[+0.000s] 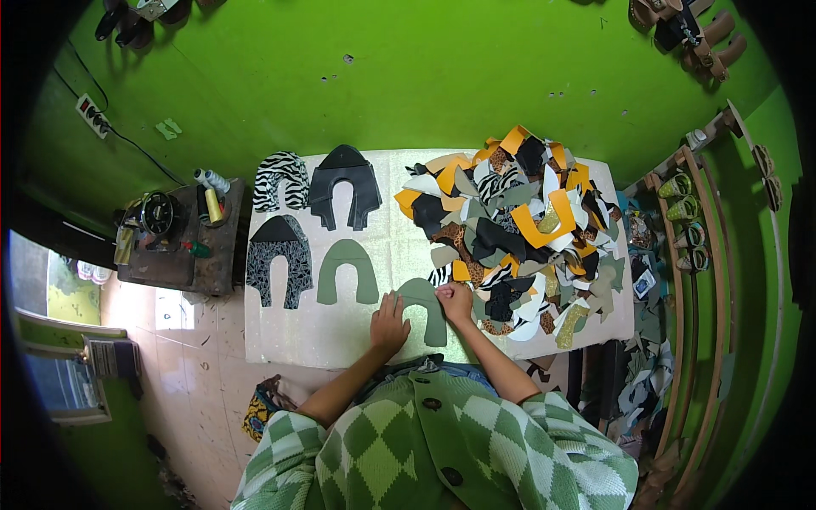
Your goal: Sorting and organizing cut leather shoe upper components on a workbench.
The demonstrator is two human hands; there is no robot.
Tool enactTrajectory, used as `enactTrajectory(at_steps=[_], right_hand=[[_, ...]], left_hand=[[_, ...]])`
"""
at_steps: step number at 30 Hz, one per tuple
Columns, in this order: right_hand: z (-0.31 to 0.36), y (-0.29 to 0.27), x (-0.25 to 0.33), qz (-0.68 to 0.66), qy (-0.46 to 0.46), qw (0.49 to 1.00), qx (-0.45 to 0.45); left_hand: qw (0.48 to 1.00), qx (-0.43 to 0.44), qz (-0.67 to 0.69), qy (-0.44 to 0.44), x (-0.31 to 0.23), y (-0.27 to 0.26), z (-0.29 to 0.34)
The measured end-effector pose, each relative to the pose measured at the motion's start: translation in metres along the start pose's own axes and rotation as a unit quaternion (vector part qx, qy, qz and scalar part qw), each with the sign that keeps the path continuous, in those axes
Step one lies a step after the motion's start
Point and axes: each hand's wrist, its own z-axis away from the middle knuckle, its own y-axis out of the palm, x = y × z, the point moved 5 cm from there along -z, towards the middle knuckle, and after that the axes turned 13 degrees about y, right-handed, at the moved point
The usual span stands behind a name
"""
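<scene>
A grey-green U-shaped cut piece [434,321] lies on the table near its front edge, directly before me. My left hand [390,326] rests over its left leg, fingers stretched out and flat. At its upper right edge, my right hand [456,303] has its fingers curled in and closed on the rim of the piece. Just up and left lies a matching green piece [348,265]. Behind that is a black U-shaped piece [345,183]. Further left are a zebra-striped piece [280,176] and a black-and-grey patterned piece [280,255] with a black top.
A large heap of mixed scraps [518,234] covers the table's right side. The pale table [297,336] stands against a green wall. At left is a small stand [170,270] with a handwheel and thread spools. Sandals [684,208] hang on a wooden rack at right.
</scene>
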Motion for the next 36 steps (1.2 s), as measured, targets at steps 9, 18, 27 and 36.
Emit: enactTrajectory(at_steps=[9,18,27,36], right_hand=[[0.002,-0.004,0.009,0.019,-0.001,1.0,0.001],[0.013,-0.009,0.019,0.069,-0.045,0.996,-0.027],[0.05,0.007,0.034,0.25,-0.307,0.918,0.022],[0.063,0.026,0.032,0.449,-0.323,0.832,-0.028]], left_hand=[[1.0,-0.004,-0.026,0.004,-0.002,-0.003,-0.001],[0.996,-0.015,-0.093,-0.001,-0.002,0.004,-0.003],[0.992,-0.018,-0.119,0.03,-0.011,0.001,-0.01],[0.987,-0.051,-0.137,0.062,-0.015,-0.002,-0.011]])
